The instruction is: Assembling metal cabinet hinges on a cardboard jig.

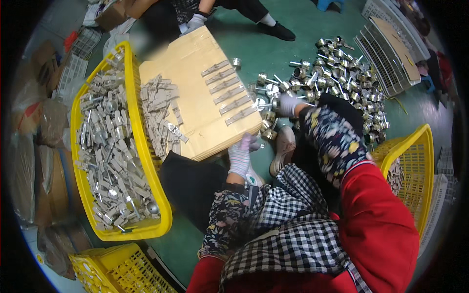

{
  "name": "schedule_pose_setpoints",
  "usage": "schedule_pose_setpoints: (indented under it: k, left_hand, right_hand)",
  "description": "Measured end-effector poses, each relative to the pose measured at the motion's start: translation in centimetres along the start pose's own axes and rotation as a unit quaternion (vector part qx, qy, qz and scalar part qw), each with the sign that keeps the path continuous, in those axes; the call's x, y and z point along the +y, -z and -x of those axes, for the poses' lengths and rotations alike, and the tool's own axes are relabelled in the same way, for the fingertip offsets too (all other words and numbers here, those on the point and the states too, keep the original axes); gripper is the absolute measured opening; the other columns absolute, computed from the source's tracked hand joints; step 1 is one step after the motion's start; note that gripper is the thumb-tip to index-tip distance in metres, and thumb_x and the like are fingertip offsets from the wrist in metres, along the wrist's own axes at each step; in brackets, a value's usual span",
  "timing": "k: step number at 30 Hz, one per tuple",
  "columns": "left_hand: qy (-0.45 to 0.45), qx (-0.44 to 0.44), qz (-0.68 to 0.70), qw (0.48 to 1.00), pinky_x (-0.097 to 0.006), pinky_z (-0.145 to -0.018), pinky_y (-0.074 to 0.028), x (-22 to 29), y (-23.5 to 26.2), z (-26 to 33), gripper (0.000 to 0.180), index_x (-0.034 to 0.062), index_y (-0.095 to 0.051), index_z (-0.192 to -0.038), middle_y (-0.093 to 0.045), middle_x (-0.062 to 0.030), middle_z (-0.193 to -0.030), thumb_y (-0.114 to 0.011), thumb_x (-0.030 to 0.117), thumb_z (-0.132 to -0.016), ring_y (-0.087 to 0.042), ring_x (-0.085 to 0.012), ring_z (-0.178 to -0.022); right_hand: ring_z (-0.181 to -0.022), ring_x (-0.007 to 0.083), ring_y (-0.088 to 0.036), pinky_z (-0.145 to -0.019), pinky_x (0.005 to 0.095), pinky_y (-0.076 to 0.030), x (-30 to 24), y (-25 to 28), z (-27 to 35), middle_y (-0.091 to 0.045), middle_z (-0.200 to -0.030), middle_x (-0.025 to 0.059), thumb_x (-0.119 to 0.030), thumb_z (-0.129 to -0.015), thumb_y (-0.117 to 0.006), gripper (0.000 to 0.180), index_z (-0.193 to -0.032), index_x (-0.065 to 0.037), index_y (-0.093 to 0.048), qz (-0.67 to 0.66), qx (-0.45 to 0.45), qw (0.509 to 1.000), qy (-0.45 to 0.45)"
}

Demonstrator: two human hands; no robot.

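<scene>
Green floor all round you: with your left hand [240,155] gripping the cardboard [195,83] edge, close your right hand [288,104], fingers loosely curled, on one metal part [342,78] from the pile beside it.

small assembly workshop, green floor [273,49] strewn with metal lock parts [342,68], yellow crates [141,146] of grey pieces, cardboard board [195,73] as work surface

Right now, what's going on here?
A person sits on the floor sorting metal parts. The right hand, gloved, reaches into the pile of shiny parts. The left hand rests at the edge of a cardboard sheet carrying rows of grey pieces. A full yellow basket stands to the left. Another person's hand touches the sheet's far end.
</scene>
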State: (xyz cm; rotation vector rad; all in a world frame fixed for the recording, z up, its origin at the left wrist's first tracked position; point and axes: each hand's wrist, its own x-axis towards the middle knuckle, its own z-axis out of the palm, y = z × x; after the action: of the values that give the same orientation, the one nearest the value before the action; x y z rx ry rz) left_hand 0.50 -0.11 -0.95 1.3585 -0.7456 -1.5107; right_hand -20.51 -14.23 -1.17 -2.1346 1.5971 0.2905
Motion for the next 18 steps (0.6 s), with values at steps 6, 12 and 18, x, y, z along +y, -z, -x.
schedule_pose_setpoints:
  k: [6,12,18]
  left_hand:
    - [0.024,-0.015,-0.008,1.000,-0.027,-0.064,-0.047,0.6,-0.3,0.3,0.041,-0.0025,-0.061,-0.092,-0.064,-0.0089,-0.078,-0.052,0.037,-0.088,-0.059,-0.0157,-0.068]
    - [0.025,-0.032,-0.082,0.996,-0.029,-0.073,-0.046,0.8,-0.7,1.5,0.044,-0.0038,-0.057,-0.096,-0.062,-0.0086,-0.081,-0.045,0.038,-0.091,-0.058,-0.0164,-0.075]
    - [0.046,-0.005,-0.029,0.999,-0.027,-0.063,-0.049,-0.6,-0.2,1.2,0.043,-0.0036,-0.056,-0.099,-0.062,-0.0096,-0.084,-0.053,0.037,-0.087,-0.059,-0.0147,-0.067]
  right_hand:
    - [-0.095,0.0292,-0.059,-0.084,0.0393,-0.045,1.3,-17.4,0.6,-0.061,-0.101,0.0171,-0.027,-0.071,-0.060,0.028,-0.091,-0.009,-0.068,0.036,-0.121,0.991,-0.047]
    - [-0.071,0.0255,-0.062,-0.061,0.0368,-0.045,3.9,-24.1,-1.6,-0.065,-0.077,0.0096,-0.038,-0.081,-0.041,0.029,-0.082,-0.024,-0.066,-0.141,0.007,0.989,0.034]
    - [-0.088,0.0304,-0.062,-0.074,0.0393,-0.049,-0.7,-28.3,-4.7,-0.063,-0.097,0.0181,-0.018,-0.082,-0.042,0.030,-0.093,-0.001,-0.065,-0.114,-0.037,0.992,-0.042]
